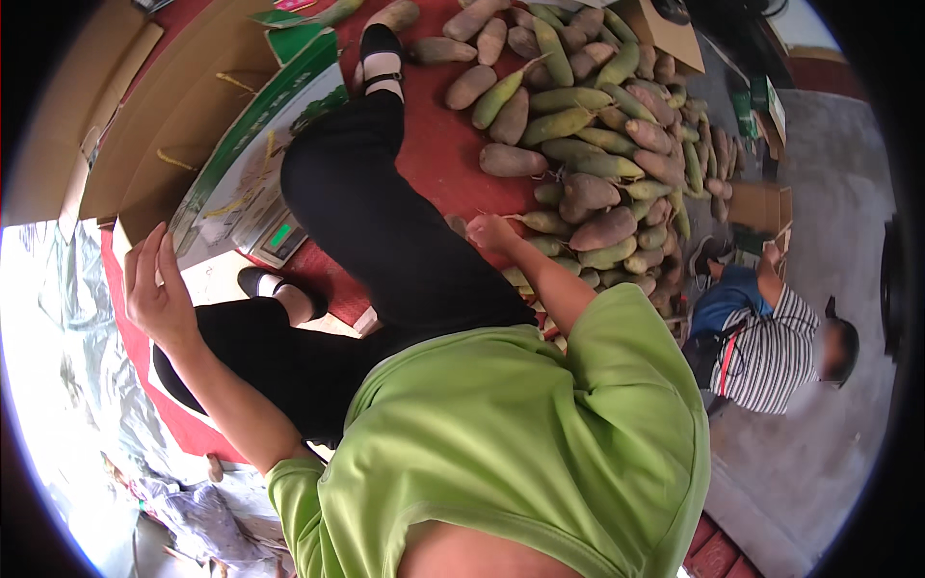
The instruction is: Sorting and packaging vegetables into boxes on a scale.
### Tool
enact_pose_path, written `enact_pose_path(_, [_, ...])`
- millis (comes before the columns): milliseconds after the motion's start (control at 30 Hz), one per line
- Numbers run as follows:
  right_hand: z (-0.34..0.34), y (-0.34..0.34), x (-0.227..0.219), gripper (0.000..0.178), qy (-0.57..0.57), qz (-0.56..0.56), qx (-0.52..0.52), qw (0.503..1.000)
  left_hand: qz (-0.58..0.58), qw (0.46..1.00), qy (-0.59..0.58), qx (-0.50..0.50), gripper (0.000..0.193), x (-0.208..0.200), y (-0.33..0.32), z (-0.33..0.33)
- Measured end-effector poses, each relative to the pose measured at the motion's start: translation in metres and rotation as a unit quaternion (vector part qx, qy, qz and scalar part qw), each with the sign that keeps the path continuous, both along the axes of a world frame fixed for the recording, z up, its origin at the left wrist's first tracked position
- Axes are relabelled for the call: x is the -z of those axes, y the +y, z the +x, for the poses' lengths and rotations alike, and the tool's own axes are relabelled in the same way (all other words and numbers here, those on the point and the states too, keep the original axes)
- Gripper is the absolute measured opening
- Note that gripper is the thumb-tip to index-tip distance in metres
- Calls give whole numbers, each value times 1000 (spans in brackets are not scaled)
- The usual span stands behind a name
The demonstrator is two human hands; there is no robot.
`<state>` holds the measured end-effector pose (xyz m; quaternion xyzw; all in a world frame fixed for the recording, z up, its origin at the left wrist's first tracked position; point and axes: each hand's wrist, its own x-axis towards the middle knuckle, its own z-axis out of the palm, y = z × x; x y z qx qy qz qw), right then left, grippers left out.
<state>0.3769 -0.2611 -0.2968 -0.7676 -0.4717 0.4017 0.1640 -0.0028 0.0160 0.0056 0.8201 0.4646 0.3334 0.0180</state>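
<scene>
My left hand [159, 294] is raised at the left, beside the near corner of a large cardboard box [145, 125]. Its fingers are stretched and it holds nothing that I can see. Low by my knee, my right hand [493, 234] is closed next to the pile of long radishes [578, 144], some green and some brownish red. Whatever its fingers hold, if anything, is hidden; a small brownish end [456, 223] shows just beyond them. A scale [275, 231] with a lit green display sits between my legs, against the green-and-white box side [260, 164].
Red sheeting [424, 125] lies under the radishes, and my feet in black shoes stand on either side of the scale. On the right a person in a striped shirt [771, 356] bends near an open carton [761, 207]. Crumpled clear plastic [87, 356] covers the left.
</scene>
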Motion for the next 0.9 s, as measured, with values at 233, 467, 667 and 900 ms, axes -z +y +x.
enact_pose_path(233, [14,-48,41,18,-16,-58,-120,991,3,999,-16,-31,12,-1,0,-1])
enact_pose_path(467, [19,-52,47,19,98,-85,23,991,16,998,-57,-22,10,2,3,4])
enact_pose_path(667, [0,-24,-2,22,51,-109,92,988,13,996,-60,-59,10,0,1,5])
enact_pose_path(900, [1,-25,-1,28,-4,-25,16,1000,-18,997,-32,-69,14,-6,1,5])
